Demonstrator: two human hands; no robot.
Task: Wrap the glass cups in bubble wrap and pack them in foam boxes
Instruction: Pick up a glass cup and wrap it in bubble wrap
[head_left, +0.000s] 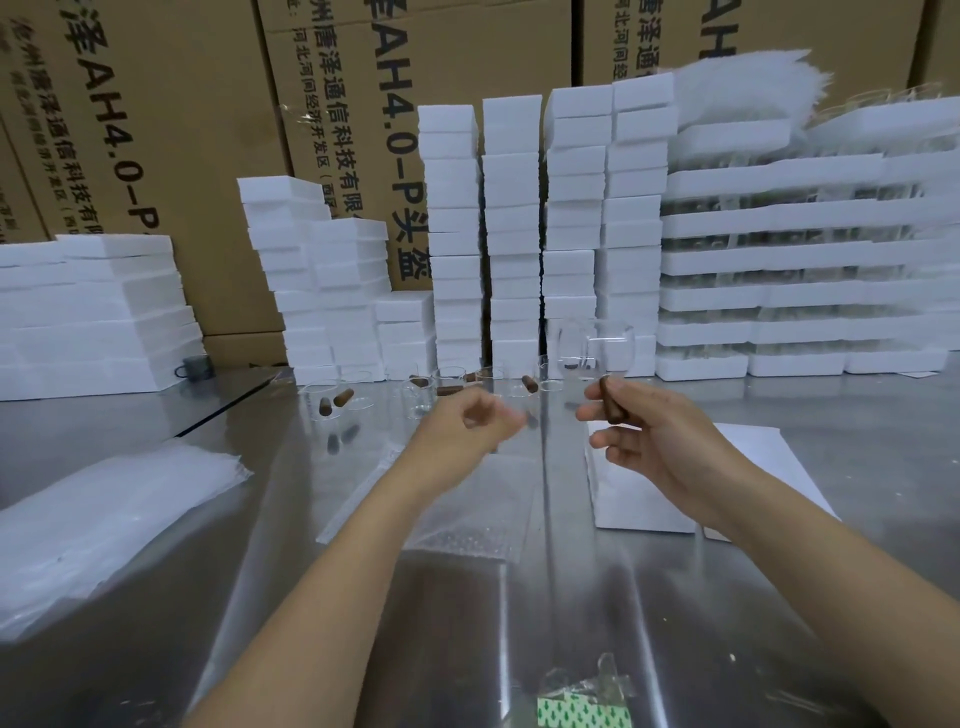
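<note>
Right hand (649, 436) grips faint cup (592, 349); left hand (467, 427) blurred.

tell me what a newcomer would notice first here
The wall of white foam boxes stacked in tall columns along the back of the steel table, against printed cardboard cartons. In front, the right hand holds up a clear glass cup by its brown handle, and a bubble wrap sheet lies flat on the table between the forearms.
</note>
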